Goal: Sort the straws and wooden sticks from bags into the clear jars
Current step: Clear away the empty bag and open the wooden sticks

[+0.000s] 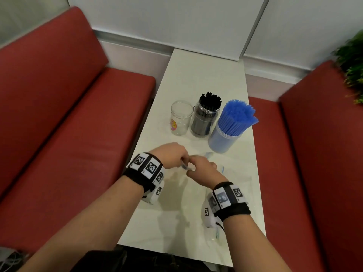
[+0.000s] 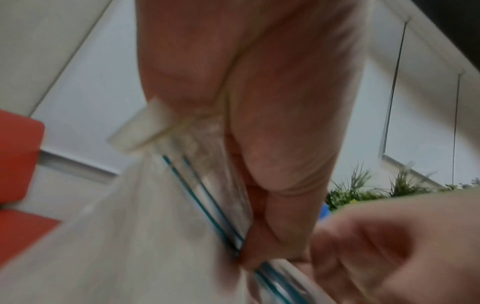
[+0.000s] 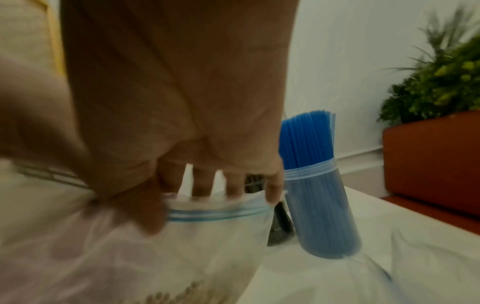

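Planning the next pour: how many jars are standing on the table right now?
3, in a row beyond the hands: an empty clear jar on the left, a jar of black straws in the middle, and a jar of blue straws on the right. None appears hidden.

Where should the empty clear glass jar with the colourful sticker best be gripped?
Probably round the mid wall of the empty clear glass jar, coming from its left. It stands upright with an open mouth, and the jar of black straws stands close on its right, perhaps touching, so that side is blocked. Both hands are busy with the bag.
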The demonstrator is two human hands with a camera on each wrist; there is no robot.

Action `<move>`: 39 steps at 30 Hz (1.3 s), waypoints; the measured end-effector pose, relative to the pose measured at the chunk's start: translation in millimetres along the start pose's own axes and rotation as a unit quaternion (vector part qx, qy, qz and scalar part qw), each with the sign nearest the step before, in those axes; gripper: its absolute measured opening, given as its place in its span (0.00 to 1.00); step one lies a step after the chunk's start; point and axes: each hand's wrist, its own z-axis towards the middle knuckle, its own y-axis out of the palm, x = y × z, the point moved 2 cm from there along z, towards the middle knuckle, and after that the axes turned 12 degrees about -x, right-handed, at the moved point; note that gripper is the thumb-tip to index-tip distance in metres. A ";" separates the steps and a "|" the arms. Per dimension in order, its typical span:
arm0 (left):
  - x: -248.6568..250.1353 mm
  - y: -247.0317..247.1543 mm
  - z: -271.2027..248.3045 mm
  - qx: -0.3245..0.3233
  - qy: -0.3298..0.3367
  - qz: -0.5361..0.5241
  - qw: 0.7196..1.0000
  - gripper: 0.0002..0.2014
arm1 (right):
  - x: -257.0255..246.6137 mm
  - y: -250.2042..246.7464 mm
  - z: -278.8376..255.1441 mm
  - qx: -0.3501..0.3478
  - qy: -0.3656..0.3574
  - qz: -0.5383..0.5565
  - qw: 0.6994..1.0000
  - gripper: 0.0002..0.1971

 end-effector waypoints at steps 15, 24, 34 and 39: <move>-7.0 -20.3 -18.8 0.298 -0.035 -0.376 0.877 0.16 | -52.5 -36.8 -10.2 0.146 -0.117 0.480 0.857 0.08; -1.8 -8.2 -10.2 0.177 0.026 -0.497 0.849 0.09 | -30.8 -24.9 -18.6 0.042 -0.139 0.494 0.857 0.14; 3.3 -6.7 -2.6 0.167 0.042 -0.500 0.849 0.12 | -16.1 -37.5 -19.7 0.052 -0.096 0.493 0.863 0.05; -1.4 -9.0 -0.4 0.198 0.037 -0.469 0.860 0.13 | -16.3 -36.4 -18.2 0.057 -0.101 0.533 0.838 0.07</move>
